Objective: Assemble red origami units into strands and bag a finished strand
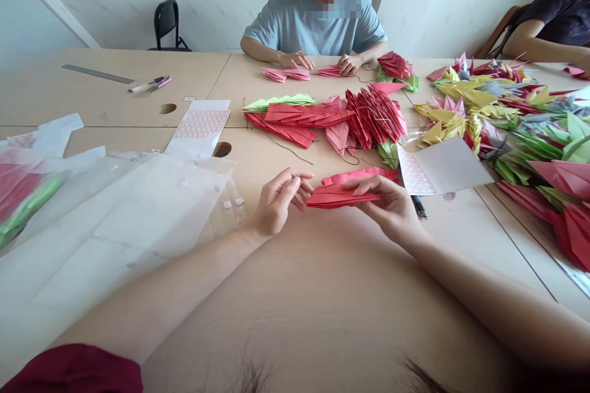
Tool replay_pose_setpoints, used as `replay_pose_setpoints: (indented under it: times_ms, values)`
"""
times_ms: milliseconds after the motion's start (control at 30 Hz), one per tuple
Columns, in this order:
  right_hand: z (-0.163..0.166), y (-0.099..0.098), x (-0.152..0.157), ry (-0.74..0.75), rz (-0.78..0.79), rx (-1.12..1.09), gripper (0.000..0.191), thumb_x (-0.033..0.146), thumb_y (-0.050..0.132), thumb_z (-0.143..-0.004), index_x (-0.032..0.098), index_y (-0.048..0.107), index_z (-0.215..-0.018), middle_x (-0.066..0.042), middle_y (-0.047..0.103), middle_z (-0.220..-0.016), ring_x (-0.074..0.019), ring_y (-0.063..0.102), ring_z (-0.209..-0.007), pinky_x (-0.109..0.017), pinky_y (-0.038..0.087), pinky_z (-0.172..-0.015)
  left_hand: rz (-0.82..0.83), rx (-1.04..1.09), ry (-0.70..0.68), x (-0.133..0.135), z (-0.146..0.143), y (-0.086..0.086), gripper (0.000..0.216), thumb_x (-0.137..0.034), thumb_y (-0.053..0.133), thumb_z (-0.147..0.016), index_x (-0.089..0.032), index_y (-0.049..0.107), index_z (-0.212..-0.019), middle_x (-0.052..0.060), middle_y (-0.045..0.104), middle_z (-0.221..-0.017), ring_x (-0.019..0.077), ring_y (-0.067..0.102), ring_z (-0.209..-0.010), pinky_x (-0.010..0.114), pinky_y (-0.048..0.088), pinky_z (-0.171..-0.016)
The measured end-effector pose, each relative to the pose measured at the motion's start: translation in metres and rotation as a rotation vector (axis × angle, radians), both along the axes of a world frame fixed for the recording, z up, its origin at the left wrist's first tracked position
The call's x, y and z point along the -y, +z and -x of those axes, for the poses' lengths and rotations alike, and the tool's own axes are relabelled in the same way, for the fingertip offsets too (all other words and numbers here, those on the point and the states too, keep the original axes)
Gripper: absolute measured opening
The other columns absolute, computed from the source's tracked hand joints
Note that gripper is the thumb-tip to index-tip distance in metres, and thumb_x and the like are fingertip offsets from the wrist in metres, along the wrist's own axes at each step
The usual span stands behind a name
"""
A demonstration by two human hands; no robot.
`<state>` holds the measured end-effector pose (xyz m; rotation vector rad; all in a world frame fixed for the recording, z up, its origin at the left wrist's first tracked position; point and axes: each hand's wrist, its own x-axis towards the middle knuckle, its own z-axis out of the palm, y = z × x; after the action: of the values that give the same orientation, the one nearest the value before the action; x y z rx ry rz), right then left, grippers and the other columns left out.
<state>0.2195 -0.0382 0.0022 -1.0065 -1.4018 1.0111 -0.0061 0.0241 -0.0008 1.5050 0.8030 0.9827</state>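
Layered, pointed bundle of folded red paper (pixel 341 195) over pale wood-toned table (pixel 313 295), right hand (pixel 391 207) pinching its right part. Left hand (pixel 280 201) curls beside left tip; can't tell if grasping. Probably light, crushable; best pinched gently along folds.

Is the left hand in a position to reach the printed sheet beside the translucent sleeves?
Probably yes: nothing tall seems to stand between the left hand and the printed sheet. The sheet's upper part lies uncovered; translucent sleeves lie flat around its near end.
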Motion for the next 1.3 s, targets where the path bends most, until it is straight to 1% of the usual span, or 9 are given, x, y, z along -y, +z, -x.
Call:
replay_pose_setpoints:
  times_ms: [133, 300, 400, 533, 600, 833, 967, 1067, 1300]
  values:
    - [0.001, -0.001, 0.005, 0.031, -0.219, 0.308, 0.015, 0.008, 0.060, -0.082, 0.022, 0.062, -0.087, -0.007, 0.067, -0.116, -0.0211, 0.063, -0.108, -0.037, 0.053, -0.089, 0.155, -0.085, -0.119, -0.005, 0.000, 0.001, 0.040, -0.055, 0.047, -0.092, -0.017, 0.060, -0.094, 0.002, 0.060, -0.073, 0.0129, 0.058, -0.059, 0.023, 0.048, -0.051]
    - [0.003, -0.005, 0.002, -0.117, -0.454, 0.666, 0.033, 0.004, 0.053, -0.078, 0.022, 0.059, -0.106, -0.010, 0.063, -0.122, -0.0233, 0.061, -0.114, -0.040, 0.051, -0.092, 0.141, -0.134, -0.157, -0.006, 0.000, 0.001, 0.039, -0.042, 0.059, -0.087, -0.016, 0.046, -0.061, -0.003, 0.044, -0.057, 0.0090, 0.044, -0.052, 0.022, 0.035, -0.050]
    - [0.004, -0.007, -0.003, -0.196, -0.501, 0.849, 0.047, 0.015, 0.057, -0.082, 0.021, 0.048, -0.128, -0.012, 0.059, -0.132, -0.0274, 0.054, -0.123, -0.050, 0.041, -0.104, 0.168, -0.027, -0.167, -0.007, 0.003, 0.000, 0.036, -0.032, 0.057, -0.085, -0.016, 0.041, -0.057, -0.004, 0.038, -0.056, 0.0082, 0.036, -0.052, 0.023, 0.030, -0.052]
    - [0.003, -0.008, -0.007, -0.106, -0.486, 1.033, 0.064, 0.033, 0.059, -0.086, 0.019, 0.032, -0.143, -0.015, 0.048, -0.144, -0.0313, 0.048, -0.131, -0.062, 0.014, -0.116, 0.198, 0.042, -0.211, -0.010, 0.008, 0.001, 0.032, -0.025, 0.055, -0.080, -0.017, 0.037, -0.055, -0.003, 0.035, -0.057, 0.0089, 0.034, -0.054, 0.025, 0.028, -0.056]
    - [0.003, -0.008, -0.007, -0.066, -0.434, 1.071, 0.070, 0.038, 0.057, -0.086, 0.017, 0.028, -0.145, -0.017, 0.050, -0.142, -0.0326, 0.051, -0.127, -0.064, 0.010, -0.116, 0.187, 0.058, -0.181, -0.011, 0.008, 0.000, 0.034, -0.025, 0.056, -0.079, -0.017, 0.034, -0.054, -0.003, 0.033, -0.056, 0.0086, 0.031, -0.053, 0.025, 0.026, -0.055]
    - [0.003, -0.010, -0.004, -0.125, -0.391, 1.068, 0.062, 0.054, 0.057, -0.086, 0.021, 0.040, -0.136, -0.011, 0.062, -0.123, -0.0292, 0.057, -0.114, -0.058, 0.012, -0.117, 0.191, 0.277, 0.068, -0.021, 0.005, -0.004, 0.033, -0.024, 0.055, -0.075, -0.018, 0.028, -0.055, -0.003, 0.026, -0.057, 0.0088, 0.027, -0.052, 0.024, 0.022, -0.051]
    - [0.003, -0.010, -0.004, -0.198, -0.386, 1.093, 0.068, 0.057, 0.060, -0.083, 0.021, 0.039, -0.138, -0.013, 0.059, -0.127, -0.0314, 0.054, -0.115, -0.056, 0.024, -0.110, 0.253, 0.349, 0.103, -0.024, 0.004, -0.002, 0.027, -0.025, 0.053, -0.071, -0.018, 0.033, -0.056, -0.003, 0.030, -0.059, 0.0090, 0.030, -0.053, 0.023, 0.025, -0.050]
    - [0.002, -0.012, -0.004, -0.144, -0.346, 1.115, 0.083, 0.058, 0.065, -0.079, 0.019, 0.032, -0.144, -0.015, 0.058, -0.128, -0.0339, 0.052, -0.114, -0.053, 0.033, -0.101, 0.244, 0.345, 0.123, -0.023, 0.004, 0.000, 0.030, -0.025, 0.055, -0.069, -0.018, 0.030, -0.053, -0.003, 0.027, -0.057, 0.0085, 0.028, -0.051, 0.023, 0.026, -0.050]
    - [0.002, -0.009, -0.002, -0.331, -0.335, 1.014, 0.068, 0.040, 0.064, -0.080, 0.018, 0.035, -0.138, -0.016, 0.059, -0.119, -0.0340, 0.056, -0.109, -0.047, 0.043, -0.090, 0.296, 0.322, 0.023, -0.025, 0.009, 0.001, 0.033, -0.028, 0.053, -0.068, -0.020, 0.025, -0.051, -0.002, 0.025, -0.056, 0.0101, 0.030, -0.051, 0.026, 0.032, -0.052]
